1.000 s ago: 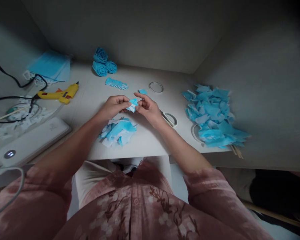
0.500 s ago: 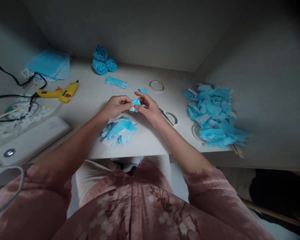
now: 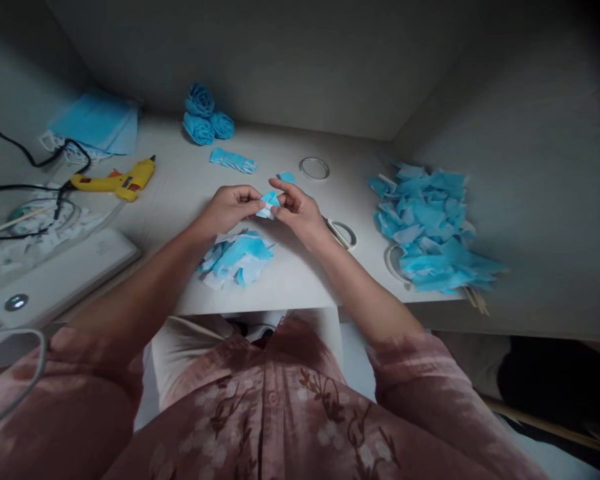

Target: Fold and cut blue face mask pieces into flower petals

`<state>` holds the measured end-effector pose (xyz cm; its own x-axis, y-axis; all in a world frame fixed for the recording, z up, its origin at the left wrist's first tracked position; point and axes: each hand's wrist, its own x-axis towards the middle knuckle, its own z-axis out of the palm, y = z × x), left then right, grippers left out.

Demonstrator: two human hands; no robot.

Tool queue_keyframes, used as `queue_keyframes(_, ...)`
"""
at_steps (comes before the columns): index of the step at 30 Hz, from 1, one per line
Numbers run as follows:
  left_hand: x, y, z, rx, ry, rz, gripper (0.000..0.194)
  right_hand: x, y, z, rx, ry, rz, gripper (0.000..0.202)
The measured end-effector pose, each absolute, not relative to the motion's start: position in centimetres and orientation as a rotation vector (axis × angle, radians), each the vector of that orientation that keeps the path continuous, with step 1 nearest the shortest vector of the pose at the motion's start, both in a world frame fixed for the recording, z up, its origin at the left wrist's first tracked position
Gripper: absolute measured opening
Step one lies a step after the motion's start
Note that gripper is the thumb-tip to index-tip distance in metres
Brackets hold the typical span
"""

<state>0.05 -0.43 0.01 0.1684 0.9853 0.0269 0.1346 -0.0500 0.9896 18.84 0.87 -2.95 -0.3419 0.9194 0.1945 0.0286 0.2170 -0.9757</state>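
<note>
A small folded blue and white piece [image 3: 269,205] is pinched between both hands above the table. My left hand [image 3: 234,205] grips its left edge with thumb and fingers. On its right side, the thumb and fingers of my right hand [image 3: 299,212] hold it, with the index finger raised. Just beyond the hands lies a small blue scrap [image 3: 287,177]. A pile of blue and white pieces [image 3: 240,258] sits below my left hand. Scissors [image 3: 343,233] are partly hidden behind my right wrist.
Blue rosettes [image 3: 200,113] and a pleated blue strip [image 3: 233,161] lie at the back. Left are a yellow glue gun [image 3: 125,181], blue masks [image 3: 97,123], cables and a white power bank [image 3: 63,273]. A tape ring [image 3: 314,169] and large blue pile [image 3: 425,220] lie right.
Both hands have shifted very slightly with the folded piece still between them. The whole view has moved a little.
</note>
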Motion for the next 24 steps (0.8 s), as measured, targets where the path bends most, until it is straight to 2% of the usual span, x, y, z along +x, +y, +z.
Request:
queue_keyframes(12, 0.1, -0.3, 0.0, 1.346, 1.16, 1.083, 0.043, 19.8, 0.5, -2.0, -0.925, -1.551, 1.354, 0.065)
queue_keyframes(17, 0.1, -0.4, -0.1, 1.355, 1.132, 1.092, 0.033, 19.5, 0.7, -2.7, -0.916, -1.644, 1.324, 0.071)
queue_keyframes(24, -0.1, 0.0, -0.8, 1.323, 1.031, 1.073, 0.028, 19.7, 1.3, -3.3, -0.878, -1.672, 1.236, 0.065)
